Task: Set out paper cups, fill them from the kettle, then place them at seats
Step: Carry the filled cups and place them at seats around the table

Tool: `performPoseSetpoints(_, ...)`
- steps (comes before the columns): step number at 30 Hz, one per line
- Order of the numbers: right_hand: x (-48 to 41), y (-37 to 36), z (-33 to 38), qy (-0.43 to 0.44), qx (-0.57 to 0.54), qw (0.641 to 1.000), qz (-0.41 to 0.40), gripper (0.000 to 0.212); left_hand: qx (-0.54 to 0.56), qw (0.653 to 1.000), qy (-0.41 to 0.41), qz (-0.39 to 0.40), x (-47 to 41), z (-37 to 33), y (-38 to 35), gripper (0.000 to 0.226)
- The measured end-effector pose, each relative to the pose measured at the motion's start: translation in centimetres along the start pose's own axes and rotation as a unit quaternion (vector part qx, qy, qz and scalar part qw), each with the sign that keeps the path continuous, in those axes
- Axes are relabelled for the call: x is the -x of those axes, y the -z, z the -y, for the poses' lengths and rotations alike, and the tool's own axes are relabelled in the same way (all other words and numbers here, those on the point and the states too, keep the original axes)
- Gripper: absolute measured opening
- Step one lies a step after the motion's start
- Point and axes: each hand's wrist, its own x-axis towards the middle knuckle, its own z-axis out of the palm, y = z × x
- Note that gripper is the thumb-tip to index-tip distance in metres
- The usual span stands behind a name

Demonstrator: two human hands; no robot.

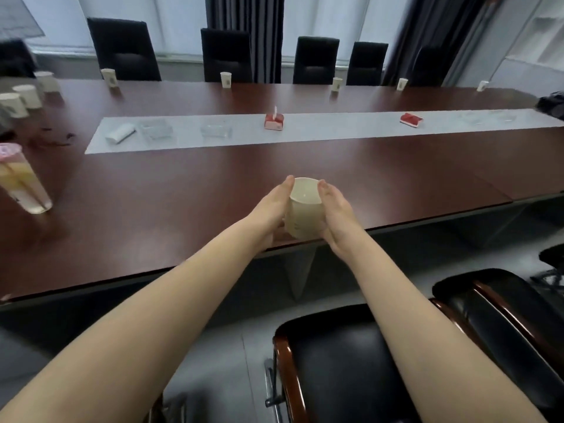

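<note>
Both left hand point(272, 206), right hand point(337, 219) clasp paper cup point(305, 216).

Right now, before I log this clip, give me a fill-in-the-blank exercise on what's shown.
The left hand and right hand hold the paper cup at the edge of the long brown ___.
The tissue pack with a tissue sticking up is ___.
The clear tumbler at the left has a ___ lid.
Missing: table; red; pink.

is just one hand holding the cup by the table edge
No, the left hand and the right hand both clasp the paper cup.
</note>
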Motion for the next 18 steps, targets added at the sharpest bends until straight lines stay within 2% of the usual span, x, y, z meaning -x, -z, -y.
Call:
performPoseSetpoints(5,-9.2,0.9,-1.3,-0.009,0.009,1.0,0.015,0.016,0.021,0.999,0.01,-0.044,-8.3,-0.6,0.2,0.041)
performPoseSetpoints(12,-20.5,2.8,-7.1,-0.012,0.004,1.0,-0.023,0.018,0.025,0.997,0.013,-0.078,-20.6,3.1,-0.4,0.044)
performPoseSetpoints(18,-25.4,4.9,-12.8,-0.023,-0.004,0.999,-0.035,0.018,0.01,0.995,0.026,-0.093,-27.4,8.2,-1.1,0.067)
